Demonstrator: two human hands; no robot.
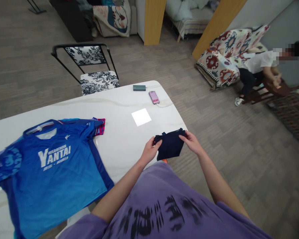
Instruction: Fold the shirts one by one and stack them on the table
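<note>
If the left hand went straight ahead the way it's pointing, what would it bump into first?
The dark blue cloth, which the left hand is gripping by its edge. Beyond that, the line seems to cross above the white table, though the height is hard to judge.

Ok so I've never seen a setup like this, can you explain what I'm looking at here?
There's no machine here, just a person's two bare hands. The single picture comes from a camera worn on their head, looking forward and down, so their purple shirt shows at the bottom. The left hand and right hand hold a dark cloth item between them, near the edge of a white table. On the table lie a blue shirt lettered YANTAI, a pink phone, a small dark green block and a bright white square, perhaps paper.
</note>
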